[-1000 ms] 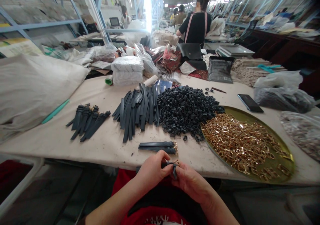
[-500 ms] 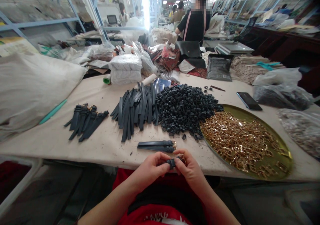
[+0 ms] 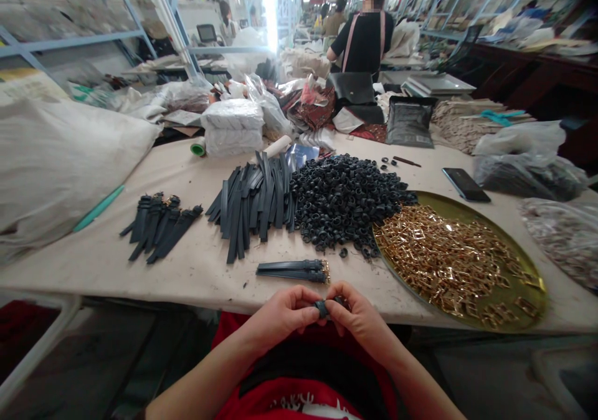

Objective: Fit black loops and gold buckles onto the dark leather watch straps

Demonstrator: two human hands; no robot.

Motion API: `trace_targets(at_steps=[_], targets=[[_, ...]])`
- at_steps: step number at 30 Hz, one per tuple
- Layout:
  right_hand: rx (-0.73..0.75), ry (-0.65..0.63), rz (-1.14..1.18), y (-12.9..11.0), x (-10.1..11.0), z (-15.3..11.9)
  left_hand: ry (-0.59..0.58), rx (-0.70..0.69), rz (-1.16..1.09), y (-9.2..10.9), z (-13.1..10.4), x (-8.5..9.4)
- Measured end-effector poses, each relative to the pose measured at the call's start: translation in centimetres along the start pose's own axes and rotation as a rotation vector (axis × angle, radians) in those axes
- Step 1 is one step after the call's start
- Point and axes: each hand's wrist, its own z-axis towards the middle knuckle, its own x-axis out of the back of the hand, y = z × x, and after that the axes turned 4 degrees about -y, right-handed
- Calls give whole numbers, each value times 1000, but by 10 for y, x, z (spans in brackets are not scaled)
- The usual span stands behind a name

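Observation:
At the table's front edge my left hand [image 3: 290,311] and my right hand [image 3: 355,313] meet, both closed on a dark strap [image 3: 321,308]. Only a short bit of this strap shows between the fingertips, with what looks like a loop around it; the rest is hidden by the hands. Just beyond the fingers lie a few dark straps with gold buckles [image 3: 292,271], side by side. Farther back are a fan of plain dark straps [image 3: 252,202] and a heap of small dark loops [image 3: 348,202]. Gold buckles [image 3: 443,258] cover much of a round brass-coloured tray [image 3: 526,286] at the right.
Bundled buckled straps [image 3: 159,224] lie on the left. A phone [image 3: 466,184] rests behind the tray, near plastic bags [image 3: 527,161]. A large pale cloth sack [image 3: 65,158] fills the left side. White wrapped packs [image 3: 233,127] stand at the back; a person [image 3: 362,40] is beyond.
My fingers have shifted slightly on the strap, and the gold that showed by my right fingertips is now hidden. The view has moved a little; the piles look the same.

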Motion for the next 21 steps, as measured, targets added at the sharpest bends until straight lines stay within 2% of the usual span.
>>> trace_targets(at_steps=[4, 6, 9, 13, 18, 21], targets=[[99, 124, -295, -4, 1, -1, 63, 14, 59, -5, 3, -2], [153, 109, -380, -7, 3, -4, 68, 17, 62, -7, 5, -1], [197, 3, -370, -10, 5, -11, 40, 17, 105, -5, 4, 2], [163, -89, -317, -4, 5, -18, -8, 49, 190, 4, 1, 2], [223, -59, -334, 6, 3, -18, -31, 12, 336, 9, -1, -3], [237, 40, -395, 11, 0, -17, -27, -12, 488, 9, 0, -2]])
